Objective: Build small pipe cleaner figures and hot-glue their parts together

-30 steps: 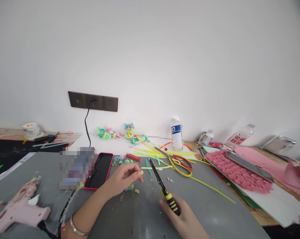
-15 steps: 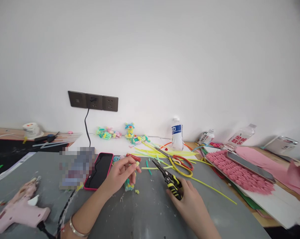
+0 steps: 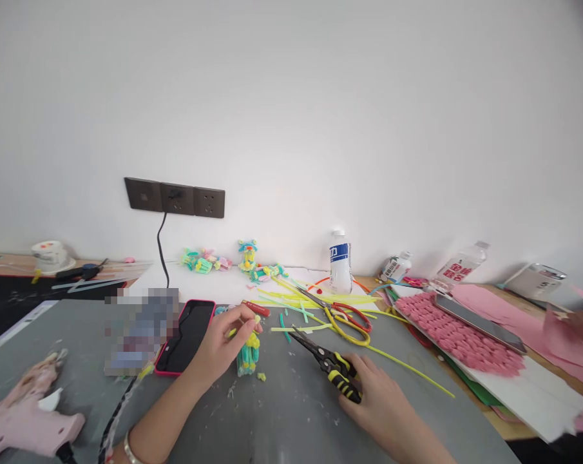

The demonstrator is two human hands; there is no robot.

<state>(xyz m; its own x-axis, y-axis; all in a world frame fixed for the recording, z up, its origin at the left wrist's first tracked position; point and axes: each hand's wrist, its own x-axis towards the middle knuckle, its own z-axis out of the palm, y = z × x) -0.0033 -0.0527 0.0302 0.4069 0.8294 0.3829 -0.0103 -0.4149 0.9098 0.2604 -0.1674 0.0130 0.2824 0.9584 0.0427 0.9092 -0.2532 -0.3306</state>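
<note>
My left hand (image 3: 223,345) is closed in a pinch on a small green-and-yellow craft figure (image 3: 247,357) that stands on the grey mat (image 3: 281,412). My right hand (image 3: 382,403) lies on the mat with its fingers round the yellow-and-black handle of a pair of black pliers (image 3: 327,364), whose jaws point up and left. A tiny yellow scrap (image 3: 261,376) lies just right of the figure.
A pink-cased phone (image 3: 187,335) lies left of my left hand, a pink glue gun (image 3: 25,419) at the lower left. Scissors (image 3: 339,312), yellow and green strips, a white bottle (image 3: 340,261) and finished figures sit behind. A board of pink pieces (image 3: 460,335) lies right, where another person's hand (image 3: 581,322) reaches.
My left hand carried a small yellow piece to the figure and now pinches it there. My right hand lowered the pliers from upright to flat on the mat. The view shifted slightly.
</note>
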